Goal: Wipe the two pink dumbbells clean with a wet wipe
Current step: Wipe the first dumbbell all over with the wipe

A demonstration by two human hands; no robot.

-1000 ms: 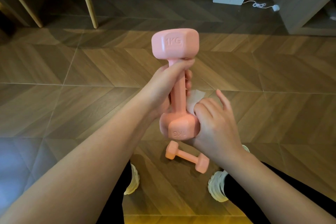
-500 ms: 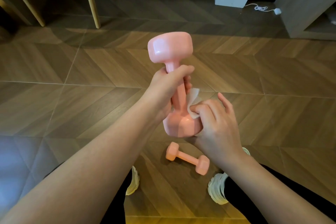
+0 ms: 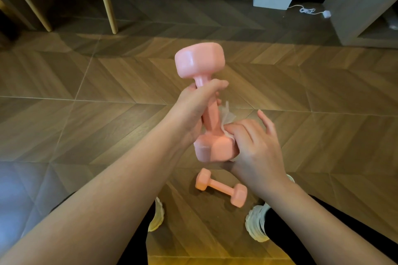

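While left hand (image 3: pixel 193 112) grips dumbbell (image 3: pixel 212 118), right hand (image 3: pixel 256 146) apparently pinches wipe (image 3: pixel 227 115) against it.

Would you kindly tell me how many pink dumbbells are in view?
2: the held dumbbell, gripped by the left hand; the floor dumbbell, lying by the right shoe. None seems hidden.

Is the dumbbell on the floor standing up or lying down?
Lying down. The dumbbell rests sideways, both ends on the floor.
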